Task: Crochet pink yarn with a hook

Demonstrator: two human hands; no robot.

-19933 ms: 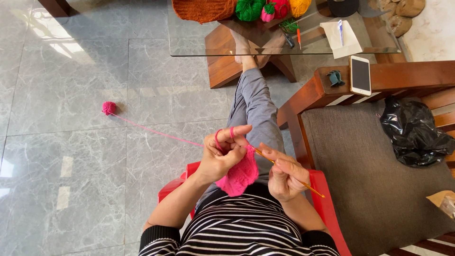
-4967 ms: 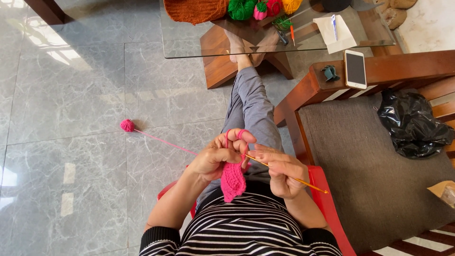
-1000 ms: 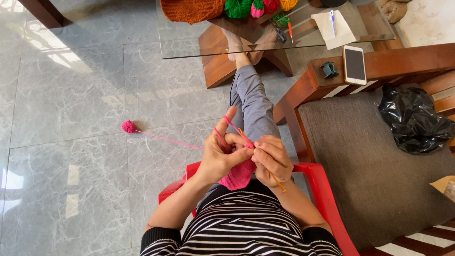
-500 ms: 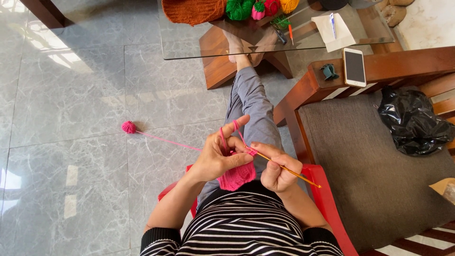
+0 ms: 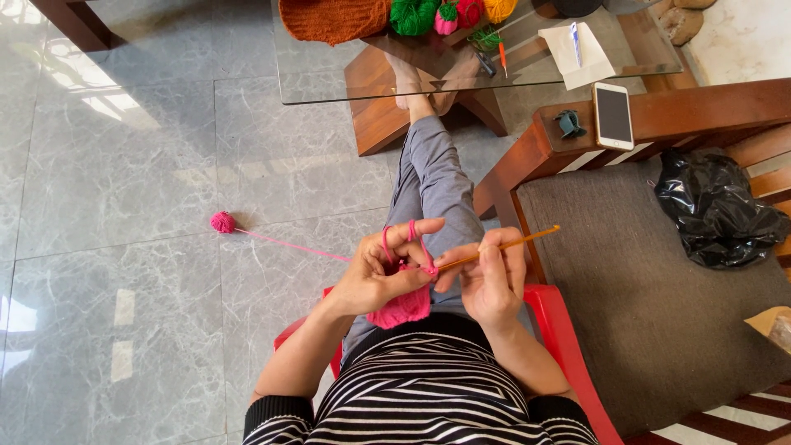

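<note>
Seen from above, seated on a red plastic chair point(image 5: 568, 346) in a black-and-white striped top, legs in grey trousers stretched toward a glass-topped desk point(image 5: 329, 78) with a wooden base. Left hand point(image 5: 381, 276) raised over the lap, fingers point(image 5: 416, 231) curled narrow around a small pink crocheted piece of yarn fabric point(image 5: 401, 307), thumb and fingertips pinching its upper edge, with loops of pink yarn wound over the index and middle fingers. Right hand point(image 5: 492, 284) just beside it, closed on a thin orange crochet hook point(image 5: 503, 245), shaft slanting up to the right and tip meeting the pink work between both hands. From the left hand, a pink yarn strand point(image 5: 288, 245) running out across the grey tiled floor point(image 5: 124, 206) to a small pink yarn ball point(image 5: 222, 222), well apart from the chair. On the desk: an orange knitted piece point(image 5: 334, 18), green, pink and yellow yarn balls, a paper sheet with a pen. To the right, a wooden sofa with a grey cushion point(image 5: 659, 313), a white smartphone point(image 5: 613, 114) lying on its armrest, and a crumpled black plastic bag point(image 5: 721, 218) on the seat.
</note>
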